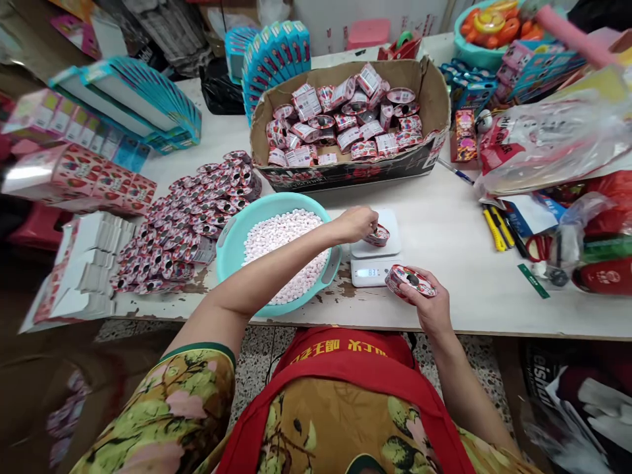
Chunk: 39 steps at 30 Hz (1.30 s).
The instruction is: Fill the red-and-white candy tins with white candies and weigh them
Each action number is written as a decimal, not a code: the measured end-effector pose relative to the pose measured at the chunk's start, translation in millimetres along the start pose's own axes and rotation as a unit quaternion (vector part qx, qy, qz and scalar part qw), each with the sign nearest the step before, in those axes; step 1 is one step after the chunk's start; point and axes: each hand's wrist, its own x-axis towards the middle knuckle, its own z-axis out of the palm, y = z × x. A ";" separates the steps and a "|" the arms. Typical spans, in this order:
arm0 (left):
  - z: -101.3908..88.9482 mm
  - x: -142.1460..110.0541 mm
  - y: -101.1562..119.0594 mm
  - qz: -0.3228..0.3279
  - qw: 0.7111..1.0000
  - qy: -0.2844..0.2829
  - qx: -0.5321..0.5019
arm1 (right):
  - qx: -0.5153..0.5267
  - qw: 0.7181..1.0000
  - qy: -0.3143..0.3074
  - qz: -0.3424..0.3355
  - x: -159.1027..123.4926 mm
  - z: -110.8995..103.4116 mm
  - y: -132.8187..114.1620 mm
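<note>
My left hand (pixel 356 224) reaches over the digital kitchen scale (pixel 363 276), its fingers pinched together at an oval candy box (pixel 378 237) on the weighing plate. What those fingers hold, if anything, is hidden. The lit display seems to show 83 or 8.3. Closed around a second oval candy box (pixel 413 283), printed red and white with a dark opening in its top, is my right hand (pixel 432 304), just right of the scale. Under my left forearm stands a turquoise basin (pixel 228 263) of small pale pink candies (pixel 269 240).
Many similar oval boxes (pixel 197 210) stand packed together left of the basin. Behind it, a cardboard carton (pixel 345 176) holds more of them. Blue display boxes (pixel 279 56) stand at the back left. Yellow cutters (pixel 494 227), scissors and plastic bags (pixel 548 145) lie to the right.
</note>
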 end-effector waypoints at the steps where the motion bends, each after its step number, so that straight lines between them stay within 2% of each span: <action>1: 4.1 5.4 1.8 0.004 0.999 -0.006 0.035 | 0.004 1.000 0.005 -0.001 -0.4 -1.6 0.7; 5: 11.0 10.7 -0.1 0.008 0.998 -0.014 0.066 | 0.015 1.000 0.024 -0.006 1.1 -7.8 3.1; 13: 0.0 8.0 1.3 -0.008 0.999 -0.016 0.031 | 0.012 1.000 0.008 -0.010 9.0 -13.2 3.9; 21: 3.8 7.1 -2.8 0.018 0.999 0.026 -0.016 | 0.004 1.000 0.014 -0.008 8.9 -13.4 4.4; 24: 2.2 7.0 -4.3 0.015 0.994 0.054 -0.098 | 0.000 1.000 0.020 -0.007 9.1 -13.0 5.0; 26: -2.2 2.3 -6.6 -0.006 0.968 0.076 -0.240 | 0.001 1.000 0.023 -0.013 9.0 -13.1 5.3; 27: -5.2 -2.2 -8.9 -0.024 0.941 0.084 -0.328 | 0.003 1.000 0.024 -0.016 9.0 -13.5 5.4; 29: -11.2 -15.7 -16.5 -0.072 0.866 0.097 -0.485 | 0.007 0.999 0.027 -0.021 9.0 -15.1 5.4; 31: -15.7 -34.1 -28.1 -0.118 0.803 0.119 -0.572 | 0.010 0.999 0.032 -0.018 9.1 -17.5 5.2; 32: -17.0 -44.4 -35.0 -0.134 0.786 0.130 -0.589 | 0.011 0.999 0.036 -0.015 9.2 -18.8 5.0; 34: -17.3 -65.0 -49.2 -0.156 0.780 0.145 -0.589 | 0.010 0.999 0.045 -0.016 9.7 -21.1 4.6; 39: -11.6 -101.3 -76.3 -0.195 0.803 0.151 -0.542 | 0.014 0.998 0.045 -0.031 11.3 -21.2 5.1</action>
